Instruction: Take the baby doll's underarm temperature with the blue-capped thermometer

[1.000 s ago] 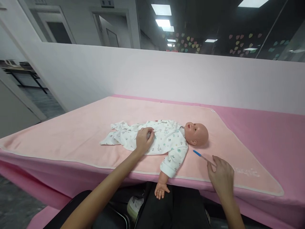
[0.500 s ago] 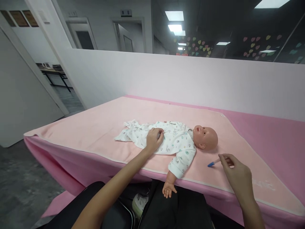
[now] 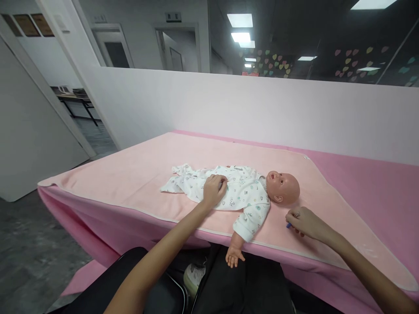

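A baby doll [image 3: 240,187] in a white printed sleepsuit lies on its back, head to the right, one arm hanging over the table's front edge. My left hand [image 3: 214,190] rests on the doll's belly with curled fingers; a dark spot shows inside the curl, but I cannot make out what, if anything, it holds. Below the doll's head, my right hand [image 3: 303,221] is closed, palm down, around a slim stick with a blue end [image 3: 288,225]. Only the blue end sticks out under the fingers; the rest is hidden.
A peach blanket [image 3: 147,168] covers the pink-draped table [image 3: 369,183]. Behind stands a white half wall [image 3: 262,113] with dark glass above. My legs [image 3: 242,283] and a black chair [image 3: 160,292] are below the front edge. A doorway opens at left.
My right hand has turned over and moved left, its fingers now wrapped around the stick that was earlier pinched and pointing left. My left hand stays on the doll's belly.
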A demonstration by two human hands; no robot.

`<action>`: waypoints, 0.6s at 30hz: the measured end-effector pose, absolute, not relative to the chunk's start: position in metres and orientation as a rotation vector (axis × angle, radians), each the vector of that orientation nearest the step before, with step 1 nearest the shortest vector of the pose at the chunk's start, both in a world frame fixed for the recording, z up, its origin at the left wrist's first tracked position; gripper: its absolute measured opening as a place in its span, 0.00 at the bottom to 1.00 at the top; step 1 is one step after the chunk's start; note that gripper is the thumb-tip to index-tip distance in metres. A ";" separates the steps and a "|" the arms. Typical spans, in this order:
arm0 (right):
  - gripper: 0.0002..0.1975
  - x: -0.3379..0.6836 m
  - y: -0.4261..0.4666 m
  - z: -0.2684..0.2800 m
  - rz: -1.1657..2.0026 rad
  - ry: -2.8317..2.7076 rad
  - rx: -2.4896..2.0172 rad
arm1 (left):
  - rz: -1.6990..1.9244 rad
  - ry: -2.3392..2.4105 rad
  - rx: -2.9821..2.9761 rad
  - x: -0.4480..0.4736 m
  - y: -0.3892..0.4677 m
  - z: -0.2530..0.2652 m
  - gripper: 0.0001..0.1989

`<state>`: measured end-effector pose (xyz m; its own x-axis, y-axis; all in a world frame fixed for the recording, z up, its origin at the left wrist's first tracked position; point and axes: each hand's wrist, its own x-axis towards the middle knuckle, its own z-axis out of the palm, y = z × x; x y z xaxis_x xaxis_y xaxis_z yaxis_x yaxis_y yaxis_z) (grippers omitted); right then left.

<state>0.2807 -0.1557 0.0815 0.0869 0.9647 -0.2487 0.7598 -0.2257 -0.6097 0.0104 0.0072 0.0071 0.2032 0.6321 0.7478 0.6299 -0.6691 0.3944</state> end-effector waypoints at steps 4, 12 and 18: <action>0.15 0.284 -0.159 0.137 0.964 -1.618 -1.480 | 1.521 1.273 2.458 0.009 0.008 0.007 0.05; 0.18 0.250 -0.171 0.146 1.149 -1.636 -1.149 | 1.491 1.291 2.434 0.009 0.005 0.009 0.06; 0.28 0.247 -0.190 0.138 1.003 -1.259 -1.131 | 1.479 1.300 2.438 0.009 0.004 0.010 0.06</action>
